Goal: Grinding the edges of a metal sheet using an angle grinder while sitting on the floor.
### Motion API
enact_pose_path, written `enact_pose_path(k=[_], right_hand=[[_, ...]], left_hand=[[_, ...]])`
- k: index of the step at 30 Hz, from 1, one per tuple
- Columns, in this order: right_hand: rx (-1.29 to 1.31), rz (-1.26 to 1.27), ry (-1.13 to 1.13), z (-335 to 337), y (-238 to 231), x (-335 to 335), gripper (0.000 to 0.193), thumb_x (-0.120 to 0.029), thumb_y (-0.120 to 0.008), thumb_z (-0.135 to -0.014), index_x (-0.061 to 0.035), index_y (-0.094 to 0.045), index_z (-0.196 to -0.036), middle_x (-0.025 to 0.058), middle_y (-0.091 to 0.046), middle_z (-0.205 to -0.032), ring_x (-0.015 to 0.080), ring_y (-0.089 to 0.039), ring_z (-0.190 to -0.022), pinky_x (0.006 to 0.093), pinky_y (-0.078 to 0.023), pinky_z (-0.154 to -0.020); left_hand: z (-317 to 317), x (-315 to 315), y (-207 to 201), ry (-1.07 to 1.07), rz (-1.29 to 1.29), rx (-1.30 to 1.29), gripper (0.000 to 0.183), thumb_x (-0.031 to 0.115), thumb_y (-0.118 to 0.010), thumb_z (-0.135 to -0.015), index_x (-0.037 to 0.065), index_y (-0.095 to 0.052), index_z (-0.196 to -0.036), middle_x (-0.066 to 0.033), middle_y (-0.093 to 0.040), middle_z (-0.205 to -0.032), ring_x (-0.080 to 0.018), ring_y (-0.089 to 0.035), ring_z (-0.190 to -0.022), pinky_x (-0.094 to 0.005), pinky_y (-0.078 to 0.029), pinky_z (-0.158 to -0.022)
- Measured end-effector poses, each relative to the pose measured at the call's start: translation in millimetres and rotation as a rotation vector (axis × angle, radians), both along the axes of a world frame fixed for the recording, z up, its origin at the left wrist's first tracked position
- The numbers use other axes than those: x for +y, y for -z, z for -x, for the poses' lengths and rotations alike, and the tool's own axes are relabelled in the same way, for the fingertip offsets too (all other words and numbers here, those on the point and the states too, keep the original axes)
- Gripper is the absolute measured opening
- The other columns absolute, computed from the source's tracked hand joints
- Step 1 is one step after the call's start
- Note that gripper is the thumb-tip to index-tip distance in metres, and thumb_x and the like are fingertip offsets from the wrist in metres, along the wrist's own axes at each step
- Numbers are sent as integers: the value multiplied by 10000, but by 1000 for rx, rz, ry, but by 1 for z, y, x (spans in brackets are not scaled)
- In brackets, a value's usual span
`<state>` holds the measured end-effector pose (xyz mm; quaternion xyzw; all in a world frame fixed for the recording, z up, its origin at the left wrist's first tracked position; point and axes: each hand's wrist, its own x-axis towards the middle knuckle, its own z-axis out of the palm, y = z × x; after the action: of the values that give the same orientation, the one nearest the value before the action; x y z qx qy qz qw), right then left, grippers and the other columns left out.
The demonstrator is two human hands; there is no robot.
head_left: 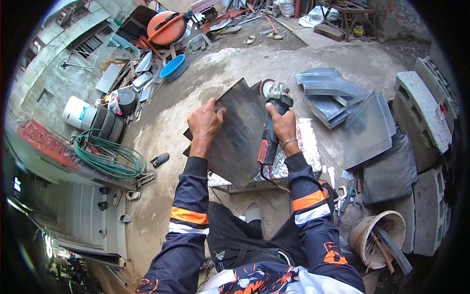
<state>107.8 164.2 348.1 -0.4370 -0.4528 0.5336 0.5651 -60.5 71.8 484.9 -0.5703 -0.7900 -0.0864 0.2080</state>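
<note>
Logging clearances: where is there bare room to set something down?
Bare concrete floor shows between the blue basin and the held metal sheet, and between a pale slipper and left sleeve. The right is crowded: loose metal pieces, concrete blocks, a bucket.

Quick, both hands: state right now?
Left hand: closed on the upper left edge of the dark metal sheet.
Right hand: closed around the angle grinder.
</note>
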Motion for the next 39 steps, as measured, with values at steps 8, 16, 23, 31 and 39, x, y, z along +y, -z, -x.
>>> enact_pose_path(k=[8, 16, 23, 31, 39], right_hand=[[264, 154, -191, -19, -26, 0, 406, -361, -732, -820, 24, -606, -854, 111, -627, -666, 204, -636, -507, 322, -509, -446], [559, 328, -133, -60, -15, -8, 418, -382, -727, -818, 1, -561, -848, 129, -619, -672, 239, -648, -531, 350, -539, -477], [397, 275, -136, -78, 0, -18, 428, -399, -704, -850, -4, -544, -820, 99, -595, -647, 222, -627, -504, 341, -521, -457], [-398, -161, 98, -35, 15, -53, 574, -461, -752, -783, 58, -619, -991, 213, -700, -923, 345, -691, -830, 410, -529, -773], [-486, -312, 45, -2, 11, -58, 560, -394, -748, -773, 44, -525, -1040, 286, -663, -860, 458, -662, -818, 488, -528, -726]], left_hand=[[10, 0, 1, 69, -2, -22, 311, 407, -665, -858, 139, -621, -1010, -122, -704, -879, -338, -680, -837, -464, -512, -677], [17, 20, -17, 245, 108, -58, 334, 393, -666, -863, 122, -614, -1050, -130, -694, -941, -348, -659, -911, -480, -493, -694], [51, 28, -5, 149, 149, -131, 354, 365, -657, -881, 156, -630, -1165, -111, -699, -1044, -329, -629, -1039, -549, -368, -890], [56, 37, 2, 111, 90, -171, 339, 268, -713, -838, 156, -622, -1145, -85, -684, -1103, -305, -613, -1090, -519, -341, -854], [60, 45, 6, 176, 101, -205, 350, 233, -734, -800, 173, -615, -1124, -63, -685, -1101, -278, -609, -1103, -518, -330, -846]])
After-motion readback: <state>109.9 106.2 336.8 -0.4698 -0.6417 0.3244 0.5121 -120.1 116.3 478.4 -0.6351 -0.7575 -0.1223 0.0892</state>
